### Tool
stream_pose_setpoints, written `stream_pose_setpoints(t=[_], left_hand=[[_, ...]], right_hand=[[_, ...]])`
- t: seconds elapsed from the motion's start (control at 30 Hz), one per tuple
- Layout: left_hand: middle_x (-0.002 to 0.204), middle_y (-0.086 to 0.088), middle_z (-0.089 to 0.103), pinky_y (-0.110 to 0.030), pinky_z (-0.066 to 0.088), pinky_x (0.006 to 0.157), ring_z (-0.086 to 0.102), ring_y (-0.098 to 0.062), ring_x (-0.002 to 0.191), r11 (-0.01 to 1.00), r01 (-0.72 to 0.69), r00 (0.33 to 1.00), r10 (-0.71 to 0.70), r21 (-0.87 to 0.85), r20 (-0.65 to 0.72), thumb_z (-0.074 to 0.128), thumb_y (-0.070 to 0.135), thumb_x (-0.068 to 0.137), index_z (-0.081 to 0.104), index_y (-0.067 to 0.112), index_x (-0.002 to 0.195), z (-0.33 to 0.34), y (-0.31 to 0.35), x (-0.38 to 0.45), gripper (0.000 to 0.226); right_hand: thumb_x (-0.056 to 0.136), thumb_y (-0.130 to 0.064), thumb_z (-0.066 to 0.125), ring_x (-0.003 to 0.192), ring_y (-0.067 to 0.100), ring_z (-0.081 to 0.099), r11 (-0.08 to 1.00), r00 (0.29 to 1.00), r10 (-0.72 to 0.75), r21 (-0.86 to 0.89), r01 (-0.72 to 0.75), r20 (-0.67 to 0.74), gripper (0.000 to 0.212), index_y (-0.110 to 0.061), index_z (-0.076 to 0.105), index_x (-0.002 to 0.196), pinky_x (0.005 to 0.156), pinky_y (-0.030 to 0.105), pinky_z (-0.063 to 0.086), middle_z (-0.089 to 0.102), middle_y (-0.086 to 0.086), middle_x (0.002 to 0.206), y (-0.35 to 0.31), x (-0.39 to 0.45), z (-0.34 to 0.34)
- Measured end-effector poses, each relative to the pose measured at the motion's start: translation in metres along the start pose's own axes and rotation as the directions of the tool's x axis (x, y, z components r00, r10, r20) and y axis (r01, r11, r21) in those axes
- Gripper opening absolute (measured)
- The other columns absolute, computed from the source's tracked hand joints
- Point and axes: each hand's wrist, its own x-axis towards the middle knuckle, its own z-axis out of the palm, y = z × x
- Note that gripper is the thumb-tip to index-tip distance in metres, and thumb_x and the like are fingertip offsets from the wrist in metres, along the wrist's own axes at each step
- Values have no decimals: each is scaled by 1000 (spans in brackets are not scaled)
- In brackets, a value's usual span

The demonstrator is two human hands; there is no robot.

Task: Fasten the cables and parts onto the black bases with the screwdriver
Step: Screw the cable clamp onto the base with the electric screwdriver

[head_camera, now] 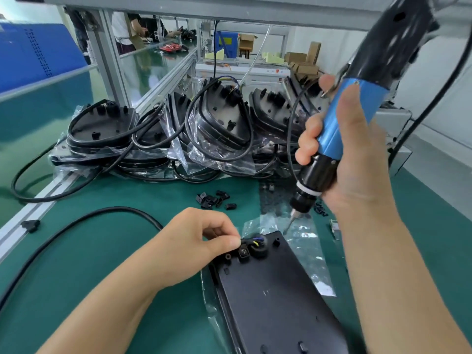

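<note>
While the left hand (196, 241) pinches the small black clip (246, 247) and the end of the cable (84, 226) down on the black base (270, 290), the right hand (344, 154) is wrapped tight around the blue screwdriver (350, 118). The base lies in the lower middle of the frame, with its narrow end pointing up toward the pile and its long side running down to the lower right. The screw spot sits at that narrow end, just beside the left thumb. The screwdriver is held up in the right half of the frame, tilted, with its fat end at the upper right and its thin tip (290, 224) pointing down and to the left. The tip hangs just above the top corner of the base, a little up and to the right of the clip, not touching it. So the tip, I think, must go down and to the left to meet the screw. The right hand is the one to move; the left hand only keeps things from sliding. More bases with cables (158, 131) sit piled in the middle of the frame, and loose black clips (214, 199) lie on the green table (89, 264) below them.
</note>
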Motion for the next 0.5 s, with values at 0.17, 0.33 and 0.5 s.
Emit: stream_pose_setpoints(t=[0.17, 0.33, 0.5], left_hand=[[80, 17, 71, -3, 40, 73, 65, 0, 82, 993, 1, 1000, 0, 114, -9, 68, 24, 87, 70, 36, 76, -26, -9, -3, 16], [81, 20, 71, -12, 41, 72, 64, 4, 80, 979, 51, 997, -62, 195, 52, 70, 31, 84, 71, 41, 76, -39, -4, 3, 13], [77, 15, 72, -15, 48, 68, 64, 0, 71, 985, 35, 998, -27, 169, -48, 70, 30, 85, 75, 33, 78, -23, 14, 26, 10]], right_hand=[[85, -40, 71, 47, 14, 52, 943, 962, -29, -326, -63, -270, 25, -19, 58, 86, 46, 26, 45, 58, -2, 59, -6, 10, -64], [87, -38, 70, 46, 10, 54, 909, 897, 18, -367, -199, -442, 23, -19, 58, 91, 46, 24, 48, 57, -6, 56, 3, 10, -119], [87, -43, 69, 50, 11, 58, 915, 836, 31, -320, -244, -548, 26, -19, 60, 94, 48, 24, 51, 61, -5, 58, 14, 9, -141]])
